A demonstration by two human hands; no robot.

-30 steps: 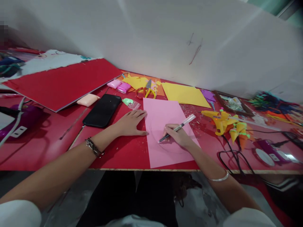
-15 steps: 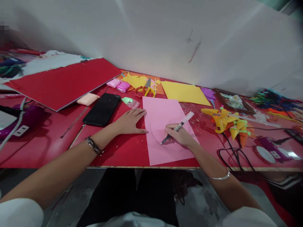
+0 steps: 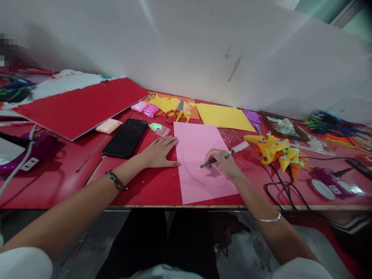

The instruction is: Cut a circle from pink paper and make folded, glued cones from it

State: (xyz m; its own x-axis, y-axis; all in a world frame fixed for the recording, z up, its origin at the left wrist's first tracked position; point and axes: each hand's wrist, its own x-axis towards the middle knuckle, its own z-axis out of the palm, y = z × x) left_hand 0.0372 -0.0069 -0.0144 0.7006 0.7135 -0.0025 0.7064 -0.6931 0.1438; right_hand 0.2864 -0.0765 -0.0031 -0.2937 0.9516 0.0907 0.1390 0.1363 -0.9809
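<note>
A pink sheet [image 3: 194, 141] is laid flat, marked with a thin curve [image 3: 199, 181]; a slim pen [image 3: 236, 148] is held slanted over it.

Between the left hand [image 3: 157, 154] and right hand [image 3: 222, 163], the paper [image 3: 192, 145] gives a flat passage, entered only by the pen [image 3: 230, 152]. The phone [image 3: 126, 138] obstructs the left hand's outer side; a bag [image 3: 161, 129] and scissors [image 3: 180, 106] lie beyond its fingers. Right of the right hand, bare table [image 3: 255, 175] reaches the glue gun [image 3: 267, 148] and cord [image 3: 285, 188].
</note>
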